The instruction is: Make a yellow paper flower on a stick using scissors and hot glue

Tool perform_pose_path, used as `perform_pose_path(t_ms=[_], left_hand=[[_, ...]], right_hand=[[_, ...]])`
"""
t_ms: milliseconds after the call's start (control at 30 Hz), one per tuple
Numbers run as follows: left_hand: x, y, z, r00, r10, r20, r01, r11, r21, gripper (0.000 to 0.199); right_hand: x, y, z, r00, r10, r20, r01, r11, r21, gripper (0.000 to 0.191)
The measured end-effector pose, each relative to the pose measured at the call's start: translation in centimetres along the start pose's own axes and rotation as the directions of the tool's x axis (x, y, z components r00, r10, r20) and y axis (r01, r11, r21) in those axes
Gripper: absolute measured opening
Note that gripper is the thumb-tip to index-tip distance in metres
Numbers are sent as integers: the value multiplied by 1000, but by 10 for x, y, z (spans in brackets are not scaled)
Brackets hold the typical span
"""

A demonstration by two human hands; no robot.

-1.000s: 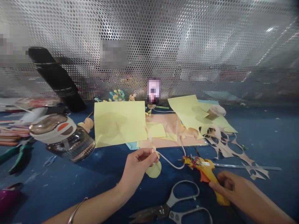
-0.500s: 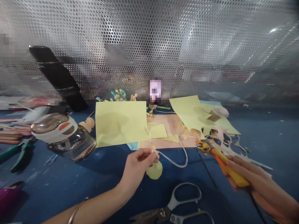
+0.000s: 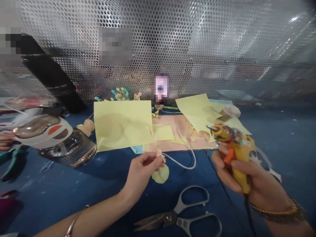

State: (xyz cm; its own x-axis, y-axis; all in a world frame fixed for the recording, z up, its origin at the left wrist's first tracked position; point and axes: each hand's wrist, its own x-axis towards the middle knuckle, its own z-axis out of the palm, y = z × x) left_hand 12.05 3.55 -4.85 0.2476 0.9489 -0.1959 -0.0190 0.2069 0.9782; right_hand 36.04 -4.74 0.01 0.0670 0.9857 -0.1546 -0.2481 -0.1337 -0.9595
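Observation:
My left hand [image 3: 142,169] pinches a thin pale paper strip [image 3: 156,141] between thumb and fingertips, just above a round pale yellow paper disc [image 3: 160,174]. A curved white strip [image 3: 179,165] loops out beside those fingers. My right hand [image 3: 259,187] grips a yellow hot glue gun [image 3: 238,148] with an orange trigger, wrapped in colourful dried glue. Its nozzle points left, above the paper, and its black cord [image 3: 247,214] hangs down. Steel scissors [image 3: 177,214] with grey handles lie between my hands, nearer me.
Pale yellow paper sheets [image 3: 122,125] and a tan card [image 3: 180,130] cover the blue work surface [image 3: 283,138]. A glass jar [image 3: 69,149], green-handled pliers [image 3: 12,161] and a black bottle [image 3: 50,74] stand left, before a perforated metal screen [image 3: 217,49].
My right hand has lifted the glue gun off the table, moving it up and inward with the nozzle turned left. My left hand has barely moved.

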Motion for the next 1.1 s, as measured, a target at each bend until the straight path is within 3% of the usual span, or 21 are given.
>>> perform_pose_path(t_ms=[100, 300, 500, 1100], left_hand=[[1, -2, -1, 1000, 1, 21, -1, 1000, -17, 17], [0, -2, 1, 1000, 7, 19, -6, 999, -37, 15], [-1, -3, 2, 999, 7, 34, -5, 998, -56, 14], [-5, -4, 3, 998, -10, 66, 17, 994, -110, 15]], right_hand=[[5, 15, 4, 999, 8, 42, -1, 985, -171, 15], [0, 26, 3, 978, 126, 165, -27, 865, -501, 33], [3, 39, 9, 973, 173, 153, -63, 837, -544, 43], [4, 52, 9, 976, 167, 144, -54, 816, -576, 40]])
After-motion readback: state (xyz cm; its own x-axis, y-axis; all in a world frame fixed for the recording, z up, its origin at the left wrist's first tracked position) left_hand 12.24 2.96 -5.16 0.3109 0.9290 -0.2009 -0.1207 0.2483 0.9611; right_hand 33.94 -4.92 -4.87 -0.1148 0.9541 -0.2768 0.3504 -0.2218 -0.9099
